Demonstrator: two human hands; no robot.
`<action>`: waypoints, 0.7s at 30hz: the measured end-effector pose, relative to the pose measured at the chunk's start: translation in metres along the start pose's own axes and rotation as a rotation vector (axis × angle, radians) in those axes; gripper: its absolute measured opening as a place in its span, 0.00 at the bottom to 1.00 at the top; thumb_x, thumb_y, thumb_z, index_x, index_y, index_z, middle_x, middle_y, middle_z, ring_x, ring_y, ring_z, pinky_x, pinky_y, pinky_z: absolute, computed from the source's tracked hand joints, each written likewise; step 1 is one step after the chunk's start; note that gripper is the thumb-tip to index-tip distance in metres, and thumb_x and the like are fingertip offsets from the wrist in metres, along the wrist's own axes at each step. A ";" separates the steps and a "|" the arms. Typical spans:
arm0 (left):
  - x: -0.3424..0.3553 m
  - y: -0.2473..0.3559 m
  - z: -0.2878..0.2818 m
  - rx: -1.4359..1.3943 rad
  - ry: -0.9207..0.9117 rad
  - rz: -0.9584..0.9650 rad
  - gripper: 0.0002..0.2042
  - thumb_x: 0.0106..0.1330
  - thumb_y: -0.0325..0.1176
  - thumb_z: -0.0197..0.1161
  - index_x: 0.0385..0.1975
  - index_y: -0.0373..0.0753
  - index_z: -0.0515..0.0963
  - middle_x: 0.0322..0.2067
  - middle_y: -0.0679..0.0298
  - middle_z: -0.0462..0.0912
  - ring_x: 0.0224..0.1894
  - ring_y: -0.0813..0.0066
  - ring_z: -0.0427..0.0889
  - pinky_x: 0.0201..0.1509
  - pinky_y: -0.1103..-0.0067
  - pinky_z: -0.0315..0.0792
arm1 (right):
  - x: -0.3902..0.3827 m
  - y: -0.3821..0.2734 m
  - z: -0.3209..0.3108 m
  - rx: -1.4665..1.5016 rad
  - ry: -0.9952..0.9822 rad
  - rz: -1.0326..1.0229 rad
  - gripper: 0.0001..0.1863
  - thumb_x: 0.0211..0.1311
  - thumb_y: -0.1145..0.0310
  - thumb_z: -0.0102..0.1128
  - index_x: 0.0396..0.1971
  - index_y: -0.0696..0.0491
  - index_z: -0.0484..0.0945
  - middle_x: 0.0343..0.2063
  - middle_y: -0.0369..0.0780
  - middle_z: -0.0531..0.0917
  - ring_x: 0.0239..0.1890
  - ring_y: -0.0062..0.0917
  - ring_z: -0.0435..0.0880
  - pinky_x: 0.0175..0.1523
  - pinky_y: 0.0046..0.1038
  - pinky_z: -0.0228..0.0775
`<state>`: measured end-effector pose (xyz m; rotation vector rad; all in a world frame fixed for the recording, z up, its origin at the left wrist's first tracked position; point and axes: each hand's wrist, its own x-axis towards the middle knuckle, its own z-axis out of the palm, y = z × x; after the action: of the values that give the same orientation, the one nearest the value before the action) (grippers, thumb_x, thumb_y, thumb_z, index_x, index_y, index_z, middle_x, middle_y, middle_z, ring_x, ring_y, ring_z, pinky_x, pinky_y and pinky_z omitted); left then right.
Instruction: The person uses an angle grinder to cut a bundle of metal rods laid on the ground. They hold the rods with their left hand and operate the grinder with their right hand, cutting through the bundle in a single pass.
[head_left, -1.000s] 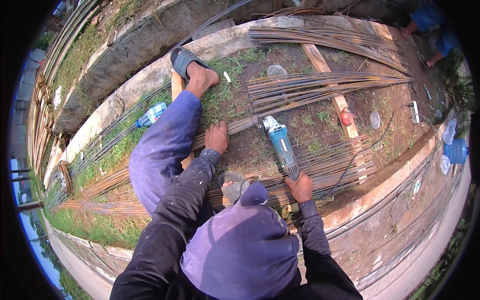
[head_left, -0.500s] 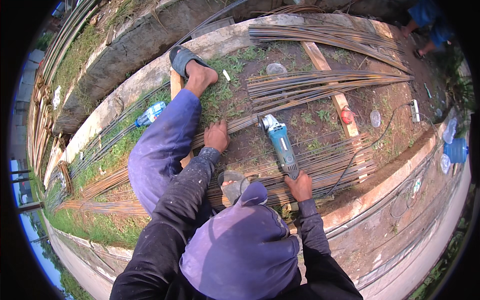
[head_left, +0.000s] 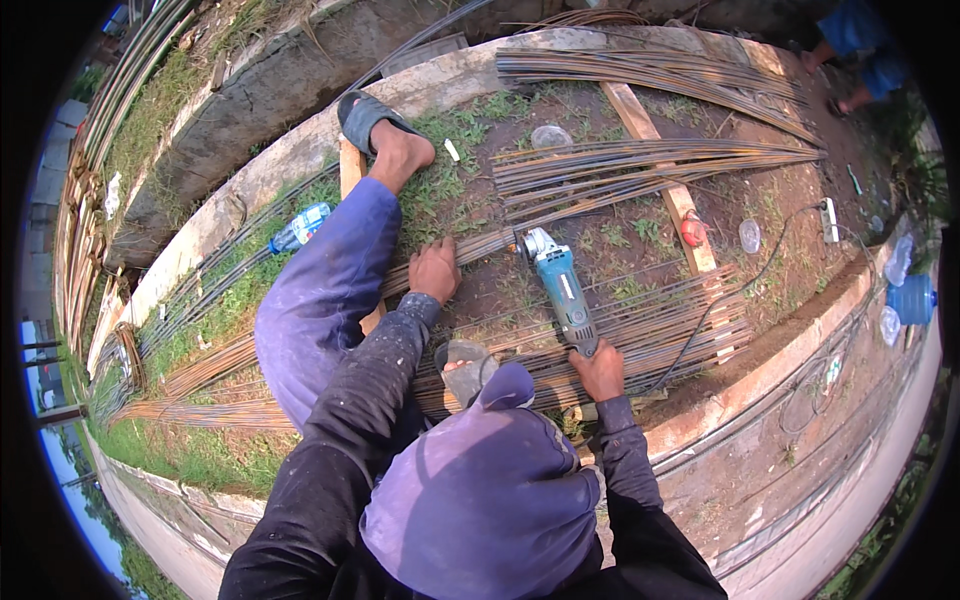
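My right hand point(head_left: 600, 371) is closed around the rear end of a teal and grey angle grinder point(head_left: 564, 290), whose head points away from me. Its disc is at a bundle of thin steel rods point(head_left: 487, 244) that crosses in front of me. On that same bundle, left of the grinder head, my left hand point(head_left: 434, 271) presses down with its fingers curled over the rods. Below the grinder lies another layer of rods point(head_left: 660, 318). My sandalled left foot point(head_left: 398, 152) rests on a wooden beam, and the other foot point(head_left: 470, 378) is on the near rods.
Cut rod bundles point(head_left: 570, 178) lie across a wooden beam point(head_left: 640, 118). A black cord runs to a white power strip point(head_left: 830, 221). Around me are a water bottle point(head_left: 300, 228), a red round object point(head_left: 692, 229) and a blue jug point(head_left: 911, 300). Another person's legs point(head_left: 855, 65) show at far right.
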<state>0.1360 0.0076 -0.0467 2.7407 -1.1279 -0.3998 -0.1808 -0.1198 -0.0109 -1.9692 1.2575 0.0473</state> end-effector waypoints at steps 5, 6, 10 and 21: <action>-0.001 -0.001 0.003 -0.005 0.035 0.023 0.21 0.56 0.31 0.61 0.52 0.39 0.74 0.48 0.54 0.80 0.54 0.51 0.76 0.58 0.57 0.68 | 0.000 0.006 0.004 0.060 -0.003 -0.013 0.24 0.46 0.60 0.69 0.31 0.68 0.77 0.28 0.60 0.82 0.37 0.53 0.83 0.41 0.45 0.75; -0.001 0.000 0.001 -0.005 0.034 0.019 0.21 0.56 0.31 0.60 0.52 0.39 0.74 0.48 0.54 0.80 0.54 0.52 0.76 0.58 0.57 0.68 | 0.000 0.005 0.003 0.050 0.000 -0.009 0.24 0.45 0.60 0.69 0.31 0.68 0.77 0.28 0.60 0.82 0.37 0.53 0.83 0.41 0.45 0.75; -0.001 -0.001 0.001 0.006 0.045 0.024 0.21 0.55 0.31 0.62 0.51 0.38 0.74 0.47 0.53 0.80 0.53 0.51 0.76 0.56 0.57 0.69 | 0.000 0.002 0.001 0.026 0.008 -0.013 0.24 0.45 0.60 0.69 0.31 0.68 0.77 0.28 0.60 0.82 0.37 0.54 0.83 0.41 0.44 0.75; 0.000 0.002 -0.005 -0.003 -0.011 0.002 0.22 0.56 0.31 0.62 0.53 0.39 0.74 0.49 0.54 0.80 0.54 0.51 0.76 0.58 0.58 0.69 | 0.000 0.001 0.001 0.005 -0.008 0.005 0.24 0.45 0.60 0.69 0.32 0.68 0.77 0.29 0.60 0.82 0.37 0.53 0.83 0.41 0.44 0.76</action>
<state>0.1367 0.0062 -0.0413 2.7374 -1.1321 -0.4160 -0.1807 -0.1196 -0.0120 -1.9597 1.2569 0.0544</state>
